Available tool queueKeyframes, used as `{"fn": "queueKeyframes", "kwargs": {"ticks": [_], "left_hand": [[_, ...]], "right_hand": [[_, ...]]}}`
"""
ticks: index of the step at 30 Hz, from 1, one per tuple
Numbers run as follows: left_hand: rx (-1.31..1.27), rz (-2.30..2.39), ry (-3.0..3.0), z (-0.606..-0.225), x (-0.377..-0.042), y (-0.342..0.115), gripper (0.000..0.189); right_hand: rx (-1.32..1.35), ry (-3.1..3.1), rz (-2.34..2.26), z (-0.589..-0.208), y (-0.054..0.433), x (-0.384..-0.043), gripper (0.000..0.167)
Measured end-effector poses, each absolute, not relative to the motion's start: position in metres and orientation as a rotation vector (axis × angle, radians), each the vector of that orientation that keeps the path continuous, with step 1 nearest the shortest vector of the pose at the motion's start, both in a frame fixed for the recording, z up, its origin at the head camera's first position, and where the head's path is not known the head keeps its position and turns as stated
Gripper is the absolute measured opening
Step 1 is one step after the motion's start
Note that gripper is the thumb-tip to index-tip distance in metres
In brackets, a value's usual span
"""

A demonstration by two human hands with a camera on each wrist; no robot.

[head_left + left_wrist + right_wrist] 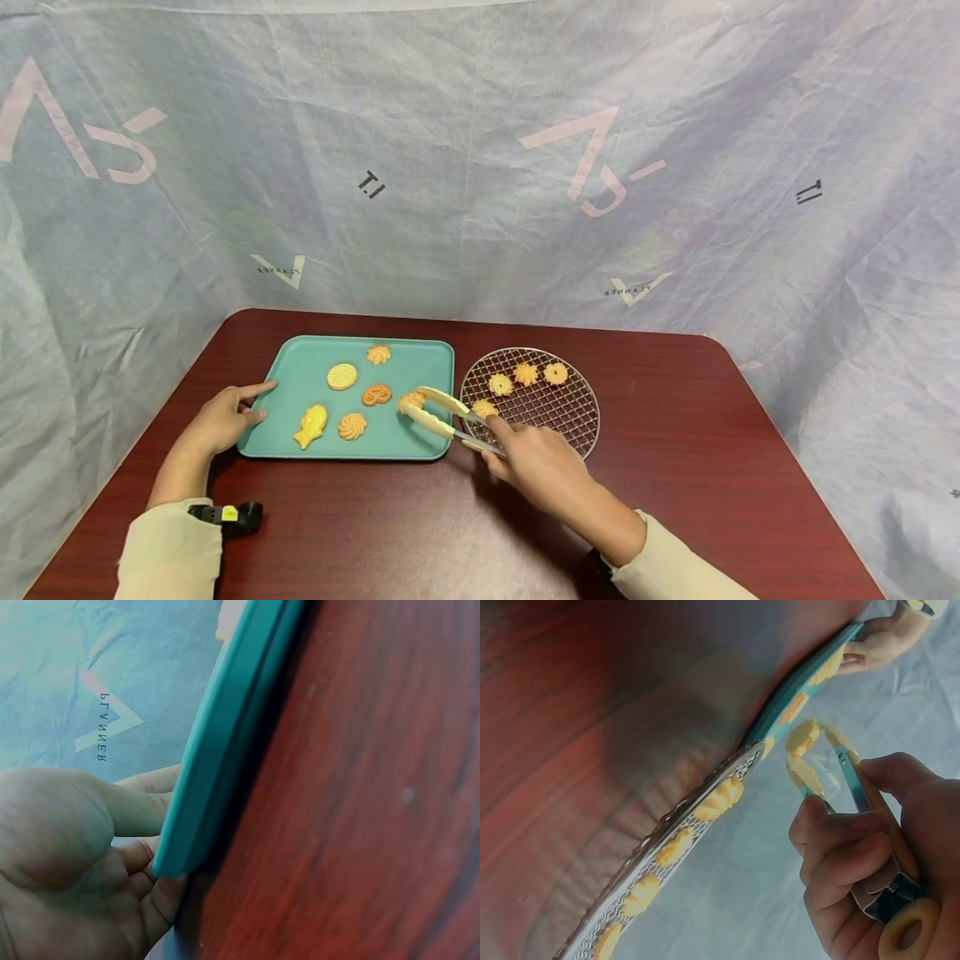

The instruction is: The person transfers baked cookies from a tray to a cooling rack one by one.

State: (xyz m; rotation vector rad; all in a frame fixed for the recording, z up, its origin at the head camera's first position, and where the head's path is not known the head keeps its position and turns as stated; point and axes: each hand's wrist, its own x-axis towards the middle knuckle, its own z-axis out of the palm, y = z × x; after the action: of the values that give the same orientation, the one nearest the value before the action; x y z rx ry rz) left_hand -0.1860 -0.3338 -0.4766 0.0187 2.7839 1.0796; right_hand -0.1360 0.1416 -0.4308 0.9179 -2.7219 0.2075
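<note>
While the shell-like cookie [409, 401] sits between the tips of the tongs [448, 402] over the right end of the tray [408, 354], the wire rack [551, 421] lies just rightward. The nearer right hand [546, 467] grips the tongs; the left hand [221, 422] holds the tray's left rim.

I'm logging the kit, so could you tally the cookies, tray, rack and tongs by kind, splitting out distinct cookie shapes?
Tray: 1
Rack: 1
Tongs: 1
Fish-shaped cookie: 1
Pretzel-shaped cookie: 1
Round yellow cookie: 1
Other cookies: 7 (2 on tray, 4 on rack, 1 between tongs)
Total: 13
</note>
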Motion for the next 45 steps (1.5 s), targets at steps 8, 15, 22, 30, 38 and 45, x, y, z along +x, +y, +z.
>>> {"fn": "queueKeyframes", "kwargs": {"ticks": [8,15,22,30,38,45], "left_hand": [[0.012,1.069,2.782,-0.477,-0.186,-0.334,0.053],[0.017,1.076,2.785,-0.477,-0.186,-0.333,0.052],[0.035,1.072,2.798,-0.477,-0.185,-0.333,0.052],[0.035,1.08,2.794,-0.476,-0.184,-0.333,0.052],[0.035,1.082,2.795,-0.476,-0.184,-0.332,0.052],[0.028,1.086,2.789,-0.476,-0.185,-0.333,0.052]], "right_hand": [[0.9,-2.704,0.207,-0.429,0.152,-0.133,0.035],[0.846,-2.715,0.232,-0.427,0.162,-0.131,0.04],[0.783,-2.765,0.227,-0.425,0.171,-0.127,0.041],[0.745,-2.785,0.229,-0.424,0.181,-0.124,0.043],[0.682,-2.809,0.233,-0.421,0.192,-0.12,0.042],[0.659,-2.8,0.238,-0.421,0.203,-0.117,0.042]]}}
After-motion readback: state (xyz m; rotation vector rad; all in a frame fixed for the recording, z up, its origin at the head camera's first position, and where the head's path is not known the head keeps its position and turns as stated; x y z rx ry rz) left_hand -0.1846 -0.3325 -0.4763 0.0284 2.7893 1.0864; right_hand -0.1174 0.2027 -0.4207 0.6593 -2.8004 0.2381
